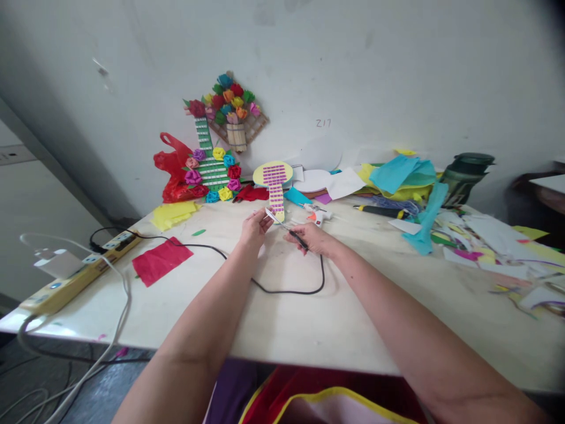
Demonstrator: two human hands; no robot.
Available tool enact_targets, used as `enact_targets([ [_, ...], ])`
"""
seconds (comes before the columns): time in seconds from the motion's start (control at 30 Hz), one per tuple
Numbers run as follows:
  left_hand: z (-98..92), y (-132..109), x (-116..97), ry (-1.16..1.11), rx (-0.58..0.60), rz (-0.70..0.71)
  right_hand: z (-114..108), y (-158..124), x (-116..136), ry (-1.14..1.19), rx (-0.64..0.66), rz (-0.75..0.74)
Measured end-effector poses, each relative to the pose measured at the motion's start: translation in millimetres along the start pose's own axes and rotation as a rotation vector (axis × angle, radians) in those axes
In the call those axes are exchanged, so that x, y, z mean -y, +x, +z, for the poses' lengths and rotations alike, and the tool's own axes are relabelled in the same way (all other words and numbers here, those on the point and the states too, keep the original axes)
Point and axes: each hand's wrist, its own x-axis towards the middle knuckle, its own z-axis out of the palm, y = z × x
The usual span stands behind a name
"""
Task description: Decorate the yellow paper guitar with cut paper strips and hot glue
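Note:
My right hand is closed around the black handles of a pair of scissors, whose blades point left and up. My left hand pinches a small piece I cannot make out at the blade tips. Both hands hover over the pale table near its middle. Just behind them lies a yellow paddle-shaped craft with purple strips and a white glue gun.
A black cable loops under my hands to a yellow power strip at the left edge. A red paper square lies left. Paper flower crafts lean on the wall. Coloured paper scraps and a dark bottle crowd the right.

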Motion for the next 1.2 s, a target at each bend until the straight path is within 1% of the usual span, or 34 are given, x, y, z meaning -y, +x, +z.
enact_targets([
  [0.1,0.1,-0.7,-0.9,-0.005,0.0,0.003,0.9,-2.0,3.1,-0.016,-0.011,0.016],
  [0.2,1.7,-2.8,-2.0,-0.011,0.026,0.017,2.1,-5.2,8.8,-0.048,-0.04,0.025],
  [0.27,2.9,-4.2,-2.3,-0.016,0.035,0.018,2.4,-5.9,11.4,-0.033,-0.093,0.006],
  [0.4,6.9,-6.9,-0.6,-0.009,0.047,-0.009,0.7,-1.7,9.2,0.005,-0.245,0.006],
  [0.5,11.4,-10.5,2.6,0.018,0.131,-0.02,-0.7,3.8,3.6,0.064,-0.325,-0.019],
  [0.57,14.2,-13.5,5.0,0.058,0.203,-0.015,-0.7,6.5,1.0,0.112,-0.363,-0.051],
  [0.63,16.3,-16.2,7.3,0.106,0.248,-0.013,0.0,7.8,0.5,0.157,-0.387,-0.075],
  [0.77,19.2,-19.6,10.1,0.175,0.265,-0.02,1.3,6.4,5.1,0.225,-0.438,-0.084],
  [0.87,21.3,-21.0,10.1,0.175,0.272,-0.029,0.6,3.5,10.2,0.252,-0.484,-0.084],
  [0.97,23.0,-21.8,8.1,0.144,0.281,-0.058,-1.0,0.1,14.7,0.261,-0.472,-0.094],
  [1.1,22.4,-21.6,4.1,0.155,0.276,-0.076,-2.0,-2.4,17.7,0.236,-0.402,-0.102],
  [1.2,20.5,-20.2,2.2,0.181,0.269,-0.076,-2.9,-1.2,16.9,0.244,-0.419,-0.106],
])
